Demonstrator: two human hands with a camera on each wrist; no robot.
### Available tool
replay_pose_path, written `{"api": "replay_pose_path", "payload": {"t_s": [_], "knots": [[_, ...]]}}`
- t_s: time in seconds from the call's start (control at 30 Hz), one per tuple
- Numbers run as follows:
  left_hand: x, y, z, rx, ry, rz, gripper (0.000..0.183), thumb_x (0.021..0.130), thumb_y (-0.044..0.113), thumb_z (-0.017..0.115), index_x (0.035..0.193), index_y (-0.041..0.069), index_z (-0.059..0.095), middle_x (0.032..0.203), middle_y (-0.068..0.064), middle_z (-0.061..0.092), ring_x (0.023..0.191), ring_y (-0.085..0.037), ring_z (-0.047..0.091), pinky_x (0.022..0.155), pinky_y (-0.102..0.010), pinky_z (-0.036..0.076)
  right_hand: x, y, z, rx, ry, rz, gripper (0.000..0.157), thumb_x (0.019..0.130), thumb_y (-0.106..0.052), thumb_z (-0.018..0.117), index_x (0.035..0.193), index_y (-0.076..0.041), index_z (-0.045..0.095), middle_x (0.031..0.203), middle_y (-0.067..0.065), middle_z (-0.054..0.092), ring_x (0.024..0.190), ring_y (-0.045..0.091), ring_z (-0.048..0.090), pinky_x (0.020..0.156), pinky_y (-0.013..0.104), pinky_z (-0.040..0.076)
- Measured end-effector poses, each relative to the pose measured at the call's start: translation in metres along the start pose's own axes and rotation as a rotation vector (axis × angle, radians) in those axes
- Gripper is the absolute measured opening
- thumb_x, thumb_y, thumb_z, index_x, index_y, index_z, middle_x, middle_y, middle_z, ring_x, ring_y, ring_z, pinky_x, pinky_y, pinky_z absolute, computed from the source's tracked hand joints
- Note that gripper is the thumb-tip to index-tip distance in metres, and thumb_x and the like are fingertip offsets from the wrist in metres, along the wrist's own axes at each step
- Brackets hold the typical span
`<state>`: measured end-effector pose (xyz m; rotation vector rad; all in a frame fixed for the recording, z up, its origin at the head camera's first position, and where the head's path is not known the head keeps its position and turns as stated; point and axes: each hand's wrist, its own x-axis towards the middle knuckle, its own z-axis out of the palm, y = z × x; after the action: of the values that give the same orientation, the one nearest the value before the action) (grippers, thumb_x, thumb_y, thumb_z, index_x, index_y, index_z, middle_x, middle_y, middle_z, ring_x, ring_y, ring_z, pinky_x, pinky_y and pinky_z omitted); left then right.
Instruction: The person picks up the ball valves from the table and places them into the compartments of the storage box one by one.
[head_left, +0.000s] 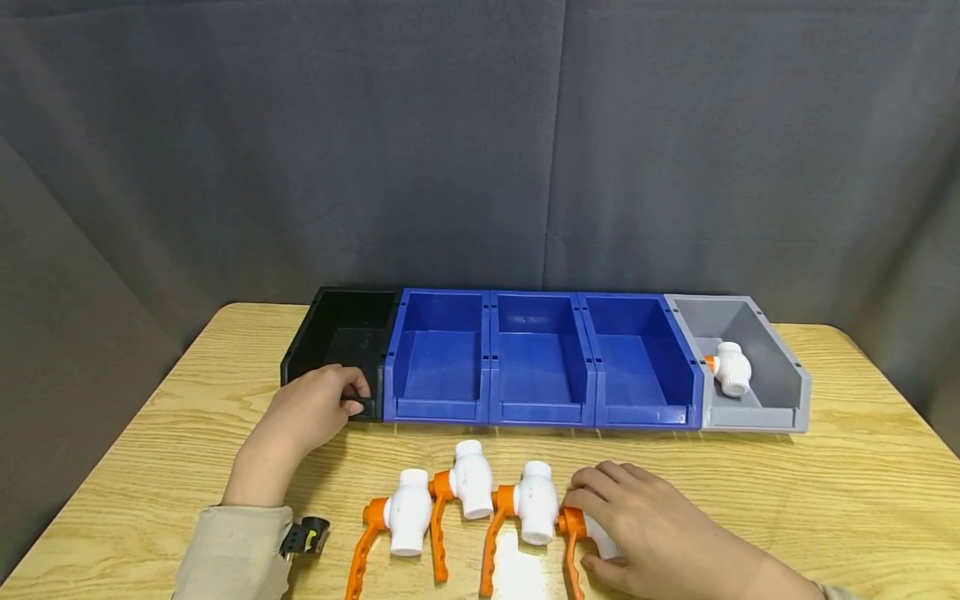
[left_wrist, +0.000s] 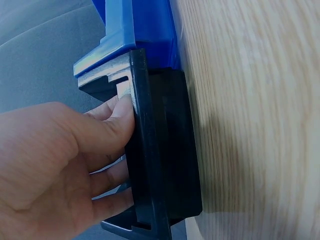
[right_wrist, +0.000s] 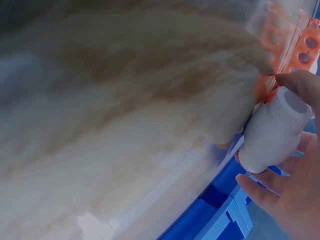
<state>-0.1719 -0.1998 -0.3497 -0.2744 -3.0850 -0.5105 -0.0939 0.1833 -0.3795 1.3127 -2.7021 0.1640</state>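
My left hand (head_left: pixel 307 412) grips the front lip of the black bin (left_wrist: pixel 172 150), thumb on the outside and fingers reaching over the edge. At the right front of the table, my right hand (head_left: pixel 645 533) holds a white ball valve (right_wrist: pixel 272 132) with an orange lever handle, its palm covering part of the white body in the head view. Three like valves lie in a row to its left: one nearest (head_left: pixel 537 502), one in the middle (head_left: pixel 472 479) and one farthest left (head_left: pixel 410 512). Their orange handles point toward me.
Right of the black bin stand three blue bins, left (head_left: pixel 437 410), middle (head_left: pixel 542 413) and right (head_left: pixel 647 415), joined in a row. A grey bin (head_left: pixel 780 358) ends the row, with another white valve (head_left: pixel 732 369) inside. A dark curtain (head_left: pixel 480 150) hangs behind the wooden table (head_left: pixel 187 433).
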Motion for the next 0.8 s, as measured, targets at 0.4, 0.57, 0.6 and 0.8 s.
{"api": "replay_pose_path", "payload": {"t_s": [0.4,0.57,0.6,0.8], "knots": [[0.000,0.000,0.000,-0.004,0.007,0.004,0.008,0.090,0.005,0.071,0.094,0.011,0.067,0.089,-0.005,0.063,0.079,-0.023,0.056,0.075,-0.046,0.050,-0.002,0.003,-0.003,-0.038,0.053,0.004,0.041,0.077,-0.038,0.077,0.112,-0.019,0.065,0.114,-0.006,0.058,0.101,0.014,0.056,0.089,0.040,0.052],[0.001,-0.001,0.001,-0.002,0.007,0.007,0.008,0.090,0.005,0.071,0.095,0.011,0.067,0.089,-0.005,0.063,0.079,-0.023,0.057,0.075,-0.046,0.050,-0.004,0.007,-0.006,-0.062,0.103,-0.015,0.042,0.075,-0.038,0.078,0.110,-0.018,0.066,0.112,-0.005,0.059,0.101,0.014,0.058,0.087,0.039,0.052],[0.001,-0.001,0.001,-0.003,0.006,0.008,0.008,0.090,0.005,0.071,0.095,0.011,0.067,0.089,-0.005,0.063,0.079,-0.023,0.057,0.075,-0.046,0.050,-0.005,0.008,-0.007,-0.065,0.110,-0.016,0.043,0.074,-0.038,0.079,0.109,-0.018,0.066,0.112,-0.005,0.059,0.100,0.014,0.058,0.087,0.039,0.052],[0.000,0.000,-0.001,-0.006,0.004,0.012,0.007,0.091,0.006,0.071,0.094,0.011,0.067,0.088,-0.005,0.063,0.079,-0.023,0.057,0.075,-0.045,0.050,-0.008,0.015,-0.012,-0.098,0.113,-0.018,0.048,0.073,-0.041,0.081,0.111,-0.016,0.065,0.112,-0.003,0.059,0.101,0.017,0.059,0.087,0.042,0.052]]}}
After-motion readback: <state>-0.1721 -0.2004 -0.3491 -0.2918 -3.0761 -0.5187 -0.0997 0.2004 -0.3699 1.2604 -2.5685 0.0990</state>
